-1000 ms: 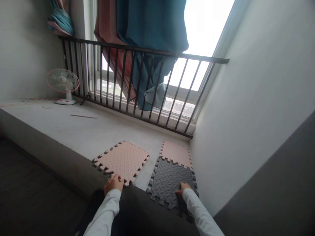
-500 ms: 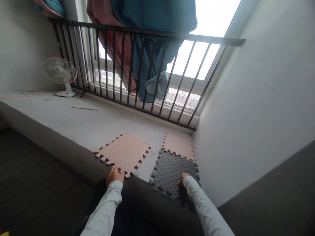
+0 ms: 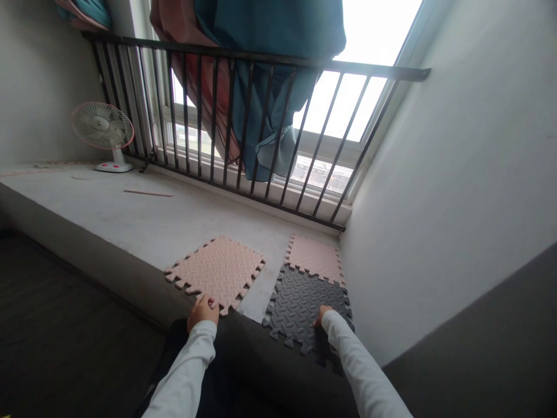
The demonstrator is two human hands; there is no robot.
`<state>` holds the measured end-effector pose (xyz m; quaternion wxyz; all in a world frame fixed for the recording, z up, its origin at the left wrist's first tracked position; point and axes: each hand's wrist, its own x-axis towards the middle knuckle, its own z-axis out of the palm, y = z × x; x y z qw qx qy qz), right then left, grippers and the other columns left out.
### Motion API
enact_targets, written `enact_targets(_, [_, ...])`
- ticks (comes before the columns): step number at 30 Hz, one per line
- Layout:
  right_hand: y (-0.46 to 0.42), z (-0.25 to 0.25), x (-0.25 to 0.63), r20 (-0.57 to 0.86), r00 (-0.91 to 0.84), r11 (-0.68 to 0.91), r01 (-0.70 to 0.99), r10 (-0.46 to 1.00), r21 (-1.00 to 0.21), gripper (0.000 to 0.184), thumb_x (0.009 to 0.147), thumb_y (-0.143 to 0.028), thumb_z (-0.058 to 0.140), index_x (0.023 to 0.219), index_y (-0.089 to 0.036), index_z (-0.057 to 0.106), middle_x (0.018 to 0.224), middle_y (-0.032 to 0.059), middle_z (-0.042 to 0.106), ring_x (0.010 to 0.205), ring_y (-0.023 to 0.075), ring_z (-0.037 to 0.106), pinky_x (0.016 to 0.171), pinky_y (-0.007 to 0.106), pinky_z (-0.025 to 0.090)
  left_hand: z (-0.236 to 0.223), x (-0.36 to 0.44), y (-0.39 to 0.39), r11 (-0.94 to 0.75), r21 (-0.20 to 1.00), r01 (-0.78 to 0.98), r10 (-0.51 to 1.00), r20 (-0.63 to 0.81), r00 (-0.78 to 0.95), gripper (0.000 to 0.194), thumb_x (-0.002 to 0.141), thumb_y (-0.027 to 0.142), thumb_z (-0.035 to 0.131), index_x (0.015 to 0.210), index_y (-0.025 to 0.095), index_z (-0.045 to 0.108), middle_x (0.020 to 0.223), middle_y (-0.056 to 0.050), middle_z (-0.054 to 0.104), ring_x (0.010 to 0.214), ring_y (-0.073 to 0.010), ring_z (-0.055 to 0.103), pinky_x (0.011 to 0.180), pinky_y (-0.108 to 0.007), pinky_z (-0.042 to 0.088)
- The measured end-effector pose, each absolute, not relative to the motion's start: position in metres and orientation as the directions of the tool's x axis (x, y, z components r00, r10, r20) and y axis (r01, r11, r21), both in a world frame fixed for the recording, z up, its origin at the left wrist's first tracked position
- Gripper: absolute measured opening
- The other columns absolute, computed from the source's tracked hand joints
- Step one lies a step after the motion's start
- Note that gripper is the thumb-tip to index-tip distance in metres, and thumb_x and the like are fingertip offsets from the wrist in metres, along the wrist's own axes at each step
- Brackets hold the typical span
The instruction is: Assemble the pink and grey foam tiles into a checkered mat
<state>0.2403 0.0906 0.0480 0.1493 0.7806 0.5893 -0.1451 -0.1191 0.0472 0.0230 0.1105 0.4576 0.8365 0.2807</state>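
Note:
My left hand (image 3: 203, 312) is closed on the near corner of a pink foam puzzle mat tile (image 3: 221, 270), which lies at an angle on the ledge with its near edge jutting past the front. My right hand (image 3: 321, 316) rests with curled fingers on top of a dark grey foam puzzle mat tile (image 3: 300, 299); its fingertips are partly hidden. The grey tile meets a second pink tile (image 3: 315, 253) behind it along their toothed edges. A strip of bare ledge shows between the left pink tile and the grey one.
The pale ledge (image 3: 130, 215) drops off at its front edge. A black railing (image 3: 256, 197) runs along the window behind, with a blue and pink curtain (image 3: 270, 29) hanging there. A white wall (image 3: 435, 203) bounds the right. At far left stand a fan (image 3: 114, 157) and a thin strip (image 3: 148, 193).
The whole view has shifted very slightly. My hands and the mat tiles keep the same positions relative to each other.

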Motion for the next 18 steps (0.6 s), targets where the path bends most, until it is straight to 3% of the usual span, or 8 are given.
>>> enact_targets(5, [0.087,0.056,0.235,-0.461,0.281,-0.268,0.959,0.842,0.094,0.056,0.051,-0.029,0.070,0.104,-0.015,0.058,0.112,0.0128,0.056,0.106,0.0278,0.049,0.089,0.037,0.043,0.025,-0.119,0.046,0.429,0.557,0.711,0.844,0.031,-0.535,0.009,0.069,0.025,0.048,0.076,0.021,0.051,0.092,-0.005,0.059,0.086,-0.0187,0.054,0.064,-0.027,0.039])
enact_targets(10, [0.083,0.062,0.231,-0.470,0.288,-0.275,0.957,0.834,0.097,0.058,0.051,-0.030,0.070,0.106,-0.015,0.057,0.115,0.0131,0.055,0.110,0.0277,0.046,0.092,0.036,0.040,0.031,-0.120,0.048,0.462,0.465,0.755,0.872,-0.080,-0.484,0.014,0.071,0.028,0.042,0.083,0.023,0.048,0.097,-0.007,0.059,0.087,-0.0230,0.055,0.061,-0.030,0.039])
enact_targets(18, [0.082,0.065,0.229,-0.478,0.315,-0.311,0.946,0.820,0.089,0.067,0.047,-0.032,0.073,0.109,-0.013,0.055,0.118,0.0149,0.052,0.112,0.0292,0.044,0.091,0.038,0.040,0.034,-0.118,0.049,0.447,0.429,0.785,0.883,-0.072,-0.464,0.010,0.073,0.022,0.040,0.082,0.022,0.046,0.094,-0.007,0.061,0.079,-0.0197,0.059,0.063,-0.028,0.040])
